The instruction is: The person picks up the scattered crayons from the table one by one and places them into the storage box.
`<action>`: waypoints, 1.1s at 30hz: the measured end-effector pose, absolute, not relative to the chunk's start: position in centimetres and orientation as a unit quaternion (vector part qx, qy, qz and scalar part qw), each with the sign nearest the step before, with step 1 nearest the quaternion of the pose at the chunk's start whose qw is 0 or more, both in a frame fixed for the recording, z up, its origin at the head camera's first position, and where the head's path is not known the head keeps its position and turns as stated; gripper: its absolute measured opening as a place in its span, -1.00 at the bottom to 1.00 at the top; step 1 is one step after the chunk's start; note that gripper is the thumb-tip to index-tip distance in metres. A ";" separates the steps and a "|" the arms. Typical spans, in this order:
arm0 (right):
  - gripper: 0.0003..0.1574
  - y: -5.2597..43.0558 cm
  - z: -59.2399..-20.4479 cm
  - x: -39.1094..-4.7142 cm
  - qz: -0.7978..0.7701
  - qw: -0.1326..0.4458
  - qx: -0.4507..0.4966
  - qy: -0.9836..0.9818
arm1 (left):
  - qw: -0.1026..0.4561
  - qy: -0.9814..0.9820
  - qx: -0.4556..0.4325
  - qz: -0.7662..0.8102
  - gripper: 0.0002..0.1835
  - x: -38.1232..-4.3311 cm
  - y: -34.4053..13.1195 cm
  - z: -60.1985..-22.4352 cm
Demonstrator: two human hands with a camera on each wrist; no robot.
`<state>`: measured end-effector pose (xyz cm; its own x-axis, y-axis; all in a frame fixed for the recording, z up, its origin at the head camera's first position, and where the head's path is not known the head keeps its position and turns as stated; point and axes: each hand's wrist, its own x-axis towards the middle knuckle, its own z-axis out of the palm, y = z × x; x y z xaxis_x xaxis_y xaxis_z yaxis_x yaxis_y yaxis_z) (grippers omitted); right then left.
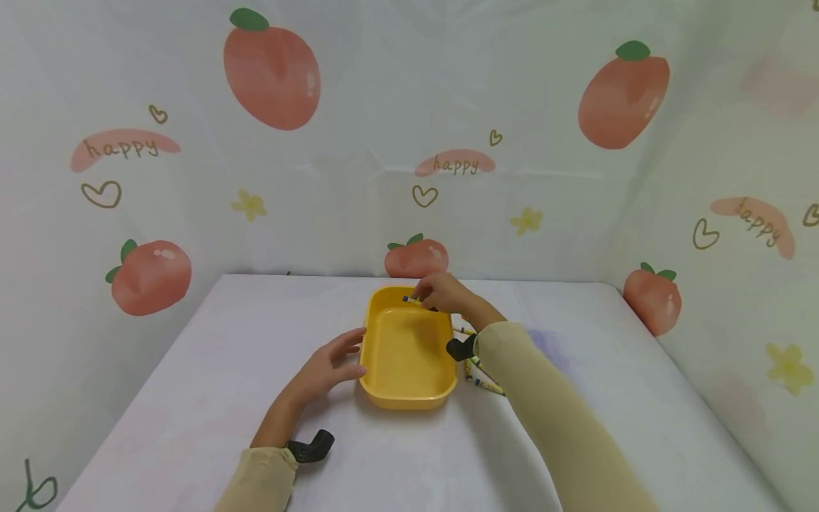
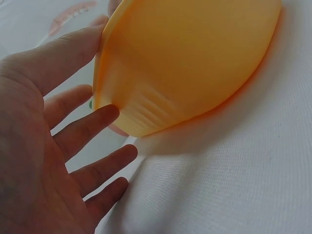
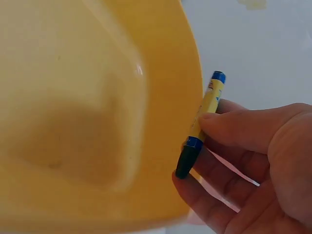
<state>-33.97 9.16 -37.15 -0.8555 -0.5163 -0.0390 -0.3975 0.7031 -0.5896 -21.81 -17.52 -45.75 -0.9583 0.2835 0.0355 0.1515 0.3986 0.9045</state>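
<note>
A yellow plastic tray (image 1: 409, 402) stands on the table, its inside bare. In the right wrist view my right hand (image 3: 248, 161) pinches a dark-tipped crayon (image 3: 207, 112) with a yellow and blue wrapper between thumb and fingers. From the head, that right hand (image 1: 444, 293) is over the tray's far right corner. My left hand (image 1: 333, 363) is at the tray's left side, fingers spread and nearly straight. In the left wrist view, fingertips of the left hand (image 2: 63, 136) touch the wall of the tray (image 2: 195, 58).
Several crayons (image 1: 489, 386) with yellow wrappers lie on the table right of the tray, partly hidden by the right wrist and sleeve. A white cloth (image 1: 307, 302) covers the table. Behind it hangs a fruit-printed curtain (image 1: 358, 107).
</note>
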 end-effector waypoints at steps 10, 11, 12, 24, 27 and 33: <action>-0.81 7.4 -39.0 -34.3 -0.278 0.127 -0.234 0.923 | 0.068 0.829 0.128 0.540 -0.24 -22.0 -17.3 -46.0; -0.80 7.3 -39.2 -34.4 -0.275 0.131 -0.236 0.923 | 0.067 0.829 0.128 0.541 -0.24 -22.0 -17.3 -46.0; -0.80 7.2 -39.4 -34.5 -0.272 0.134 -0.237 0.923 | 0.066 0.828 0.128 0.542 -0.24 -22.1 -17.3 -46.1; -0.77 6.0 -40.9 -34.4 -0.211 0.141 -0.221 0.942 | 0.064 0.826 0.135 0.544 -0.23 -21.9 -17.0 -45.9; -0.73 5.7 -41.0 -34.4 -0.202 0.138 -0.224 0.943 | 0.063 0.827 0.132 0.542 -0.23 -21.9 -17.1 -45.8; -0.72 5.2 -41.7 -34.4 -0.196 0.125 -0.241 0.942 | 0.061 0.829 0.145 0.536 -0.23 -21.7 -17.5 -45.7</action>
<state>-34.41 5.23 -41.69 -0.8525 -0.5031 -0.1419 -0.4051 0.8074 -0.4290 -21.66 -17.49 -45.67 -0.9506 0.3057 0.0534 0.1740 0.3828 0.9073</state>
